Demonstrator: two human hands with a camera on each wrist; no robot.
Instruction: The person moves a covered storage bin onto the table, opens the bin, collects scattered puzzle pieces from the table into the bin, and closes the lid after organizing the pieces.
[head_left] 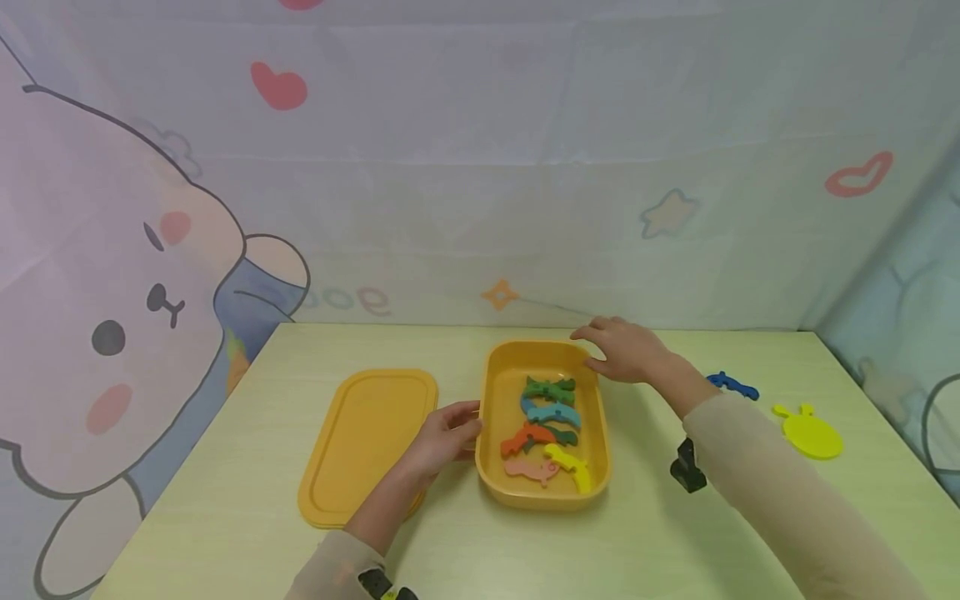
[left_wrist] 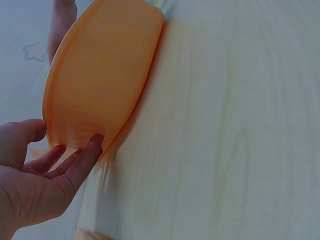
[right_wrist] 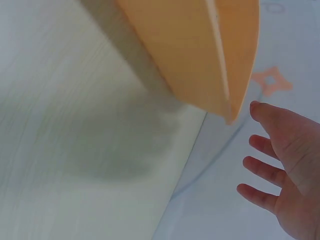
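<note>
A yellow-orange plastic box (head_left: pixel 540 500) sits mid-table with several flat animal-shaped pieces inside, among them a green piece (head_left: pixel 550 389), a light blue piece (head_left: pixel 555 413), an orange-red piece (head_left: pixel 525 439), a pink piece (head_left: pixel 531 470) and a yellow piece (head_left: pixel 570 463). At the box's left side, my left hand (head_left: pixel 444 435) has its fingertips against the outer wall and its thumb by the rim, as the left wrist view shows. By the far right corner, my right hand (head_left: pixel 624 348) is spread with relaxed fingers; in the right wrist view it stands apart from the box and holds nothing.
A matching yellow-orange lid (head_left: pixel 367 442) lies flat on the table left of the box. Right of it, beyond the right forearm, lie a blue piece (head_left: pixel 733 385) and a bright yellow round piece (head_left: pixel 812 435). A printed cloth (head_left: pixel 465 167) hangs behind the table.
</note>
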